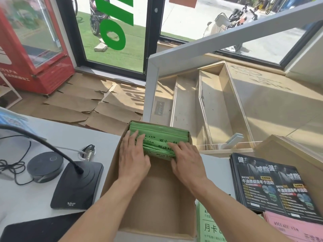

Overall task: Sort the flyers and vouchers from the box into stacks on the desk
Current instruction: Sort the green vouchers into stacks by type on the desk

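An open cardboard box sits at the centre of a pale bench, seen from above by a head-worn camera. At the box's far end, toward twelve o'clock, stands a thick bundle of green vouchers printed with black characters; the nearer half of the box floor is bare cardboard. Both arms reach into the box from six o'clock. The left hand lies on the bundle's left side with fingers extended and spread over the top sheets. The right hand rests on the bundle's near right corner, its fingers bent down over the front edge of the vouchers; whether they pinch any sheets cannot be told. At three o'clock from the box lies a stack of black flyers with white and yellow lettering. Just nearer, at four o'clock, sits a stack of pink vouchers, and at five o'clock, touching the box's right wall, a green flyer with large black characters. At nine o'clock stands a black gooseneck microphone base, with a round grey puck and cables beside it.
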`<state>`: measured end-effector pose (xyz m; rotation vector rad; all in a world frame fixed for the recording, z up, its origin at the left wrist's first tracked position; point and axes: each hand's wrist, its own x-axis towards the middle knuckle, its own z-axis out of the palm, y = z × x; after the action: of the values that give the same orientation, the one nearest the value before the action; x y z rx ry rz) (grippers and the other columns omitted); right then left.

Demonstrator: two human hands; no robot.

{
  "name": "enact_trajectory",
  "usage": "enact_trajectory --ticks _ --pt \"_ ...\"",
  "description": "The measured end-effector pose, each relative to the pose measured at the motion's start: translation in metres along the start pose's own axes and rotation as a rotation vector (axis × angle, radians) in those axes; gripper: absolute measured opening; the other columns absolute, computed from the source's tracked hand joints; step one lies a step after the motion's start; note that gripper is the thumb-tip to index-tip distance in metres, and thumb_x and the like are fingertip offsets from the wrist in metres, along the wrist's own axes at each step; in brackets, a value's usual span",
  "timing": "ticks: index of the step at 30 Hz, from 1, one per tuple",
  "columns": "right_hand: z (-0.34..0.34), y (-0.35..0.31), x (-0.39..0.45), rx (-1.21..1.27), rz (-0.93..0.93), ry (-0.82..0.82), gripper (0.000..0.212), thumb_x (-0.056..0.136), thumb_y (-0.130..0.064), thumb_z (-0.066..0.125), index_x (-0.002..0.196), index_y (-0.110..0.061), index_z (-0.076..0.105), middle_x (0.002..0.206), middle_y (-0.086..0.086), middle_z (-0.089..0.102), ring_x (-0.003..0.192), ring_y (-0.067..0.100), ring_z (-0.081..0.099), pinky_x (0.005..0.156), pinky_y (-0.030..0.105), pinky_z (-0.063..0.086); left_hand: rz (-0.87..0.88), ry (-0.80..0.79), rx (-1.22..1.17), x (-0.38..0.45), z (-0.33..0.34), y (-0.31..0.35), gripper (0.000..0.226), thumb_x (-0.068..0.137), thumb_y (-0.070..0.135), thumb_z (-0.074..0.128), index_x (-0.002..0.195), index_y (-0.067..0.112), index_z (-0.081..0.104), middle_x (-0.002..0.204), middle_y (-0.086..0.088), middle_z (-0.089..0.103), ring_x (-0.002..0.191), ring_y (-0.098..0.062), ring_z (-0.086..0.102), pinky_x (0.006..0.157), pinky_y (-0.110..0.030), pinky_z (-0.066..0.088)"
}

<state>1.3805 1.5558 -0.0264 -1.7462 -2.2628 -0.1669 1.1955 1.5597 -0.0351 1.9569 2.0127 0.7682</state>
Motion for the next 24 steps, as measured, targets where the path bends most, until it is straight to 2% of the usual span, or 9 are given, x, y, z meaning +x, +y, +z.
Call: enact_trajectory --ticks 5,9,11,13,15,16,18,21,24 --pt "-0.001 0.002 0.0 0.011 0.002 0.016 0.035 0.07 -0.015 0.074 0.102 -0.022 0.065 0.104 0.0 0.058 0.1 0.024 0.052 0.089 0.037 0.047 0.016 0.025 0.043 -0.001 0.0 -0.001 0.046 0.081 0.011 0.066 0.125 0.022 0.055 0.16 -0.006 0.032 0.155 -0.023 0.004 0.123 -0.035 -0.004" --pt "0.004 0.006 0.001 -0.01 -0.053 -0.123 0.026 0.085 -0.017 0.06 0.108 -0.028 0.066 0.097 -0.006 0.068 0.09 0.02 0.063 0.093 0.03 0.04 0.036 0.007 0.111 -0.002 0.003 -0.005 0.029 0.077 0.009 0.068 0.098 0.024 0.054 0.145 -0.006 0.05 0.153 -0.026 0.018 0.125 -0.035 -0.005" --pt "0.003 0.007 0.0 0.12 0.027 -0.083 0.028 0.091 -0.016 0.058 0.112 -0.029 0.069 0.098 -0.009 0.07 0.088 0.021 0.064 0.089 0.031 0.045 0.088 0.036 0.137 -0.002 0.001 -0.005 0.029 0.078 0.01 0.07 0.099 0.024 0.055 0.118 0.0 0.065 0.134 -0.023 0.047 0.127 -0.038 0.003" --pt "-0.006 0.005 -0.002 0.335 0.139 0.033 0.029 0.093 -0.014 0.06 0.116 -0.029 0.07 0.1 -0.013 0.067 0.088 0.019 0.063 0.077 0.033 0.051 0.153 0.09 0.122 -0.004 -0.007 -0.001 0.028 0.08 0.012 0.073 0.1 0.024 0.057 0.095 0.006 0.069 0.099 -0.019 0.066 0.121 -0.04 0.027" --pt "-0.022 0.002 -0.008 0.457 0.157 0.169 0.032 0.094 -0.011 0.062 0.117 -0.032 0.069 0.099 -0.016 0.062 0.086 0.014 0.063 0.068 0.029 0.05 0.219 0.154 0.043 -0.008 -0.021 0.005 0.033 0.076 0.01 0.079 0.101 0.023 0.062 0.091 0.007 0.071 0.082 -0.021 0.069 0.089 -0.038 0.053" --pt "-0.034 0.0 -0.011 0.497 0.156 0.229 0.034 0.094 -0.01 0.062 0.118 -0.034 0.068 0.099 -0.016 0.061 0.084 0.011 0.062 0.066 0.028 0.05 0.249 0.2 0.004 -0.011 -0.031 0.009 0.036 0.073 0.009 0.081 0.103 0.023 0.065 0.093 0.007 0.072 0.08 -0.021 0.07 0.073 -0.035 0.054" --pt "-0.066 0.002 -0.021 0.559 0.162 0.338 0.037 0.093 -0.008 0.064 0.118 -0.035 0.067 0.098 -0.016 0.061 0.081 0.009 0.06 0.063 0.032 0.051 0.334 0.295 -0.071 -0.018 -0.053 0.017 0.04 0.071 0.007 0.082 0.106 0.023 0.071 0.1 0.009 0.073 0.085 -0.018 0.071 0.063 -0.03 0.053" --pt "-0.122 0.021 -0.059 0.628 0.155 0.419 0.034 0.093 -0.007 0.067 0.115 -0.033 0.068 0.098 -0.015 0.064 0.084 0.009 0.062 0.062 0.032 0.052 0.516 0.327 -0.274 -0.042 -0.089 0.041 0.026 0.085 0.016 0.076 0.111 0.021 0.075 0.108 0.012 0.075 0.095 -0.009 0.072 0.074 -0.027 0.058" --pt "-0.167 0.051 -0.123 0.796 0.239 0.302 0.038 0.09 -0.009 0.072 0.111 -0.04 0.068 0.103 -0.013 0.068 0.098 0.007 0.063 0.072 0.023 0.052 0.435 0.138 -0.573 -0.096 -0.104 0.08 0.021 0.089 0.029 0.076 0.11 0.028 0.074 0.105 0.021 0.074 0.096 0.0 0.071 0.077 -0.023 0.059"
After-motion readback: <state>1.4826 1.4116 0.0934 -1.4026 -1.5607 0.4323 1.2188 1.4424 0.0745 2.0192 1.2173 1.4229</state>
